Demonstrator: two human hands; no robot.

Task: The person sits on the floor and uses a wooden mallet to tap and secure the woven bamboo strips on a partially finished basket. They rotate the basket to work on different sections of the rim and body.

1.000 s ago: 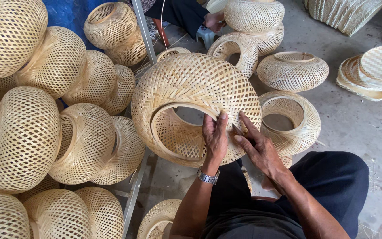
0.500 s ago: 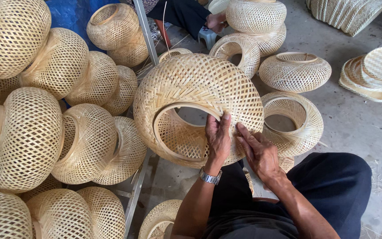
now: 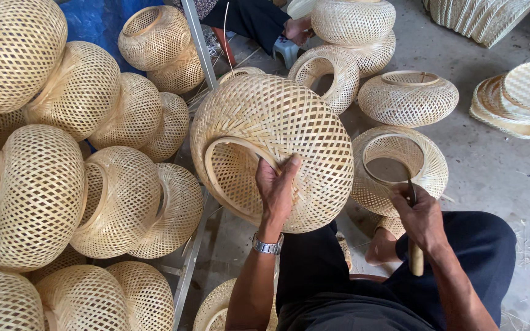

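Note:
A large round woven bamboo lampshade (image 3: 277,132) rests tilted on my lap, its ringed opening facing down and left. My left hand (image 3: 277,187), with a metal wristwatch, grips the shade's rim at the lower right of the opening. My right hand (image 3: 421,217) is off to the right above my knee, closed around a small tool with a wooden handle (image 3: 416,257) and a dark blade pointing up. It is apart from the shade. I wear dark trousers.
Many finished woven shades are heaped at the left (image 3: 38,190) against a metal frame bar (image 3: 199,43). More shades stand ahead (image 3: 407,98) and beside my right knee (image 3: 400,165). Flat woven lids (image 3: 522,98) lie at right on the concrete floor. Another person sits at the top (image 3: 259,18).
My right hand has left the shade's rim and moved right and down, now holding the wooden-handled tool. The left hand stays on the rim, and the shade has shifted slightly.

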